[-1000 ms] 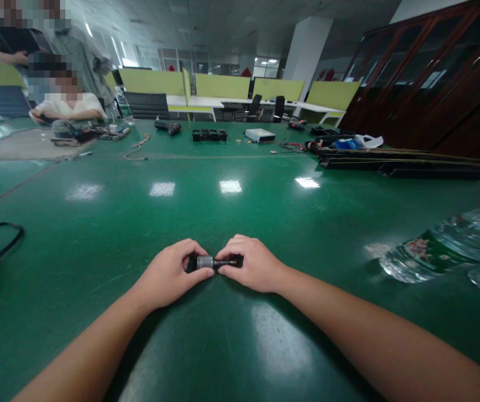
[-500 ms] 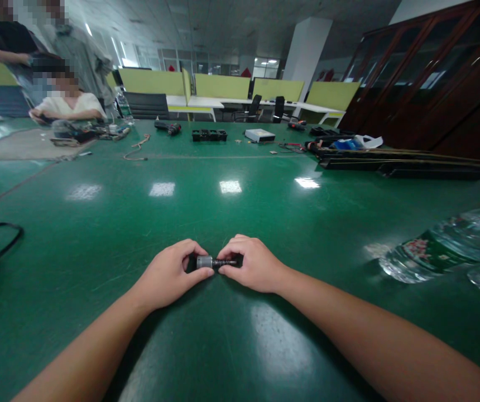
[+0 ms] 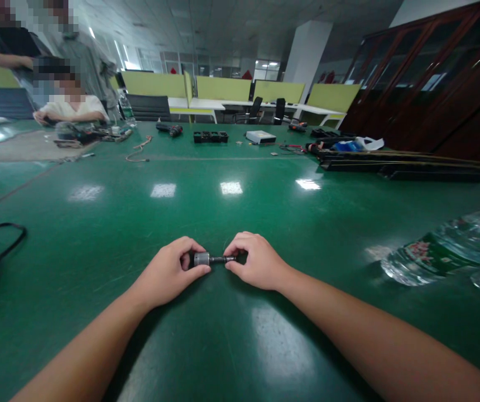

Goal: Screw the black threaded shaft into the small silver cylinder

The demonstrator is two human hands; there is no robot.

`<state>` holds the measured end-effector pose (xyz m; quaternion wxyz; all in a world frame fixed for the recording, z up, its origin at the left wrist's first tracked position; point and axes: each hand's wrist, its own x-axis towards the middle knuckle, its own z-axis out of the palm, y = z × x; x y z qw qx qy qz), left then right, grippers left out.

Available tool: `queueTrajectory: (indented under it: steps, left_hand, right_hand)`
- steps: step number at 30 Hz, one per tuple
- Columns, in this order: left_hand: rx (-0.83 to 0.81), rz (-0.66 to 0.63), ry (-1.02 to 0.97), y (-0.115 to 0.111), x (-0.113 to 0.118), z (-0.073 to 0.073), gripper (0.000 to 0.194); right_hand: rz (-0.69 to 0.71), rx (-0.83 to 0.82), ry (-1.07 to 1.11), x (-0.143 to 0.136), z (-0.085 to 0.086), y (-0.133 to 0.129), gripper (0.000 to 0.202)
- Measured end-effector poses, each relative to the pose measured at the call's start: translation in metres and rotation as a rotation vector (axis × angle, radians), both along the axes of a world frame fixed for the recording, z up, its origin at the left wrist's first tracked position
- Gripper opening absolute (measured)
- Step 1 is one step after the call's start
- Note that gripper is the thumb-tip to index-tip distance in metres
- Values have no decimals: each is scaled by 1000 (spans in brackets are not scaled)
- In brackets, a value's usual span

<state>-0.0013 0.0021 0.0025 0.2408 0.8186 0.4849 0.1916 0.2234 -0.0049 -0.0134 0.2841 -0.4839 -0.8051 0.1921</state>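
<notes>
A small metal part lies sideways low over the green table (image 3: 223, 218), with a grey cylinder (image 3: 202, 259) at its left and a thin dark shaft (image 3: 218, 259) reaching right. My left hand (image 3: 175, 271) is closed around the grey cylinder, thumb in front and fingers behind. The fingertips and thumb of my right hand (image 3: 257, 261) pinch the right end of the shaft. Between the two hands the middle of the shaft shows. Whether a spring sits under my right fingers is too small to tell.
Large water bottles (image 3: 436, 251) lie at the right. A black cable (image 3: 9, 226) curves in at the left. Across the far side are a power drill (image 3: 168, 129), a black tray (image 3: 210, 137), a white box (image 3: 260, 137) and long dark bars (image 3: 399, 162). A person (image 3: 72, 106) sits far left.
My right hand's fingertips have shifted along the shaft towards its right end, and more bare shaft shows between the hands. The coils seen earlier are less visible. The camera view has shifted slightly.
</notes>
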Motion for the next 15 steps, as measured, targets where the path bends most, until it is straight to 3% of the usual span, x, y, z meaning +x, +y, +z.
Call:
queueTrajectory:
  steps: [7,15]
  left_hand:
    - [4,39,-5,1,-1,1,29]
    - [4,41,-8,1,0,2,29]
  right_hand:
    - [-179,-31,14,7,-3,5,7]
    - [-144,-41,3,5,1,2,8]
